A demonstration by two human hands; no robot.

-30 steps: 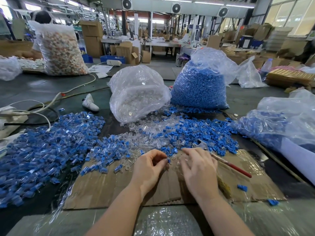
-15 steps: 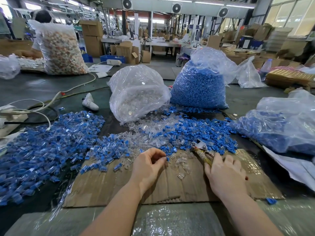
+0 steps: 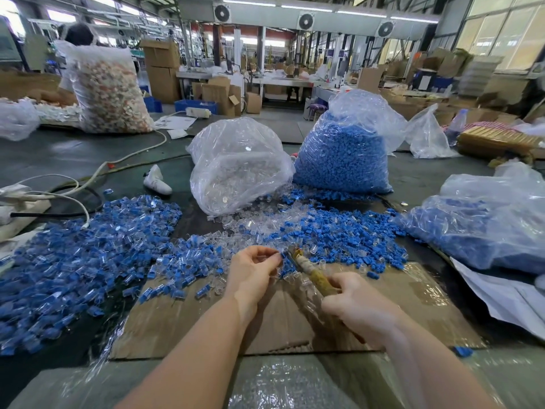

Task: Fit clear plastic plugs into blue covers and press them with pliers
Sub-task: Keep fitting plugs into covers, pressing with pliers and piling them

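Left hand [image 3: 253, 268]: pinches a small blue cover with plug [image 3: 282, 256] at its fingertips, above the cardboard sheet [image 3: 413, 305].
Right hand [image 3: 358, 309]: curled round the pliers [image 3: 309, 268] handles.
Pliers axis: runs near-right to far-left; nose just right of the pinched piece.
Jaw state: cannot tell.
Nearer hand: left.

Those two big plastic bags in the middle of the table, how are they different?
The left bag holds clear plugs; the right bag holds blue covers. The left bag sags, partly filled; the right bag stands taller and fuller. Both are clear plastic, with parts spilled out in front of them.
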